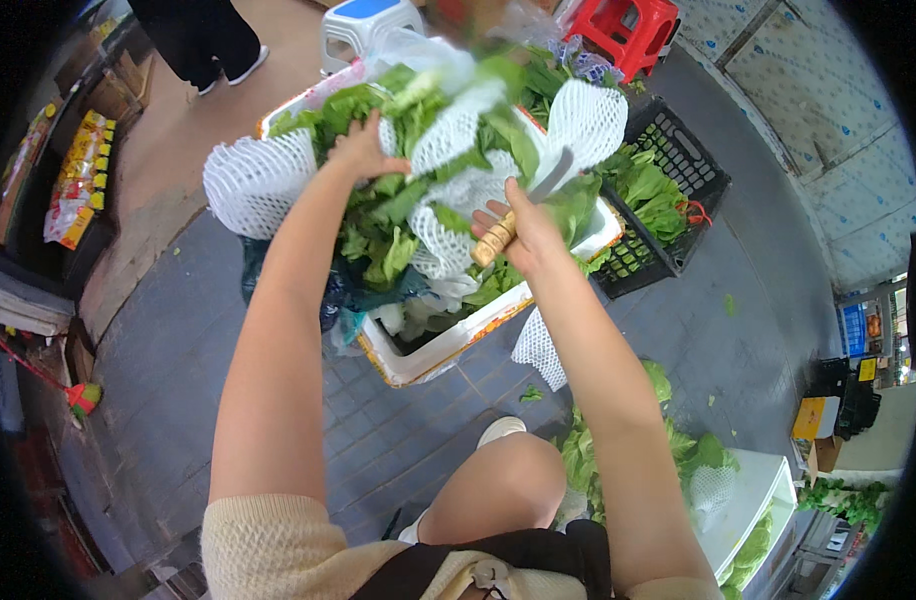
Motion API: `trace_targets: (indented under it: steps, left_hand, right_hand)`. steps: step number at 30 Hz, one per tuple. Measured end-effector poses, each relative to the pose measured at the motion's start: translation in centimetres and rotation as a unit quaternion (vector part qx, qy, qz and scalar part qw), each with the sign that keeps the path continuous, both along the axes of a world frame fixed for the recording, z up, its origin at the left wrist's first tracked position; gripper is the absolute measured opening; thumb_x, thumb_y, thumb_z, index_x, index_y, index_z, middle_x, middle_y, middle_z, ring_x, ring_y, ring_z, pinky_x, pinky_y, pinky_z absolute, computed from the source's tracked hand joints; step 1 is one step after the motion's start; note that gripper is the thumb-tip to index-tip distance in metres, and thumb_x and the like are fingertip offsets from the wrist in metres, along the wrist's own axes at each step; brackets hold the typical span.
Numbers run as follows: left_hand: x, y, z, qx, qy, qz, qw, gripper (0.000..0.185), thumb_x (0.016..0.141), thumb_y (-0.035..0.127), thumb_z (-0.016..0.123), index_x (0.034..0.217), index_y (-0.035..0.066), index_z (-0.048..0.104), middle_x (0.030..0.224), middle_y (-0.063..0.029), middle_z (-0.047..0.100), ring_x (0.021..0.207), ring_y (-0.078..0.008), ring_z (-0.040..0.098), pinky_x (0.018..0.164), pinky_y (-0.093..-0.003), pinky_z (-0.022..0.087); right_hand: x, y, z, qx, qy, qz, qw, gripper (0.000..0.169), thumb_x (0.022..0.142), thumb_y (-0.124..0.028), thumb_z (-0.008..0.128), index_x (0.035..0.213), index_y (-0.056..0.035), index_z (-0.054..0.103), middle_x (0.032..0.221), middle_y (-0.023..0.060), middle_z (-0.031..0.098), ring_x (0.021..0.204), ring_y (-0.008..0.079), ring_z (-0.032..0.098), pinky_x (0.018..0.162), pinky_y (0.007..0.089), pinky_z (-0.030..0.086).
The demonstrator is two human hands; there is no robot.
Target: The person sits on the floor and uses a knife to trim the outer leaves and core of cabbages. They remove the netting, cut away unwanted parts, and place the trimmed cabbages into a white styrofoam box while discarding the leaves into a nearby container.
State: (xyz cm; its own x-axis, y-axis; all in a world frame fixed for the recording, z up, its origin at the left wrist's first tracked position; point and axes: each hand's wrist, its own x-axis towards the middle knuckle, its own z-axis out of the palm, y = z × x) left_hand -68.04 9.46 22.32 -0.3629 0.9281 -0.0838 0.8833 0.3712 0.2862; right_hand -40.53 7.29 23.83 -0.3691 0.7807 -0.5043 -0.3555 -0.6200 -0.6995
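My left hand (364,150) rests with thumb spread on a heap of green leaves (398,259) and white foam netting, its fingertips partly hidden among them. My right hand (529,225) holds a knife by its wooden handle (494,238), the fingers loosely curled. The knife's blade (554,174) points up and away over the heap. Under both hands stands a white foam box (443,352) overfilled with leafy scraps and net sleeves. A foam net sleeve (259,184) lies to the left of my left hand, another foam net (589,120) beyond the blade. Leaves at the far side are blurred.
A black plastic crate (672,142) with leafy greens adjoins the box on the right. Leafy heads (582,457) lie by my knee, beside a white container (750,487). A white stool (368,30) and a red stool (627,34) stand beyond. A person (195,37) stands far left.
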Motion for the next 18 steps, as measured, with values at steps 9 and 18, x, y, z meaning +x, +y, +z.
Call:
trace_targets:
  steps: [9, 18]
  left_hand:
    - [-11.4, 6.8, -9.1, 0.044, -0.045, 0.120, 0.991, 0.106, 0.051, 0.057, 0.073, 0.135, 0.026, 0.017, 0.136, -0.0191, 0.025, 0.118, -0.0439, 0.034, 0.094, -0.0523, 0.032]
    - [-2.7, 0.5, -2.1, 0.031, 0.051, 0.113, 0.992, 0.086, 0.059, 0.061, 0.066, 0.125, 0.013, 0.037, 0.122, -0.0177, 0.045, 0.116, -0.0431, 0.034, 0.091, -0.0525, 0.033]
  right_hand:
    - [-4.0, -2.6, -1.9, 0.047, -0.135, 0.208, 0.968, 0.059, 0.085, -0.031, 0.055, 0.127, -0.0001, 0.030, 0.122, 0.0172, 0.040, 0.106, 0.0260, 0.043, 0.082, 0.0409, 0.041]
    - [8.2, -10.4, 5.2, 0.184, -0.160, 0.180, 0.953, 0.059, 0.085, -0.028, 0.055, 0.131, -0.0031, 0.029, 0.127, 0.0160, 0.041, 0.103, 0.0251, 0.053, 0.070, 0.0342, 0.049]
